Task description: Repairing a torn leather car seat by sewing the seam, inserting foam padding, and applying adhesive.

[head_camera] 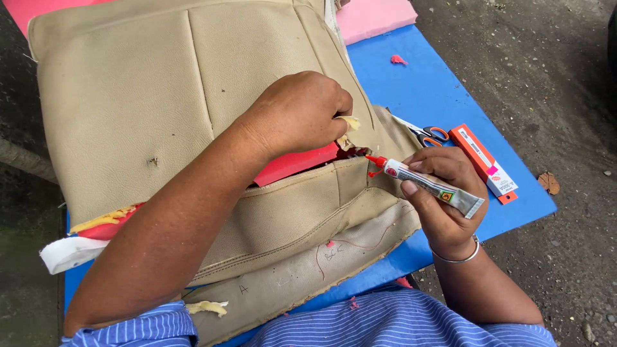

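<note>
item: beige leatherette seat cushion cover (128, 96), torn at a seam, laid on a blue board (437, 90) over bare ground. step in hand, as judged: gluing the tear; the glue tube's nozzle sits at the opening, with red foam (295, 164) showing through the gap. left hand (299, 112): closed, fingertips pinching the frayed flap of cover at the tear's upper edge and holding it lifted. right hand (443, 186): closed around a small silver glue tube (427, 183), held like a pen, its red nozzle pointing left and just beside the pinched flap, near touching the tear's rim. relation to grip: the tear lies between the two hands, directly under the left fingertips and at the tip of the tube. next move, as judged: calls for a steady light squeeze along the exposed edge while the flap is kept up, then pressing flap to foam. nearby: orange-handled scissors (429, 135) and an orange-and-white glue carton (483, 164) on the board just beyond the right hand; pink foam slab (376, 16) at the far edge.
</note>
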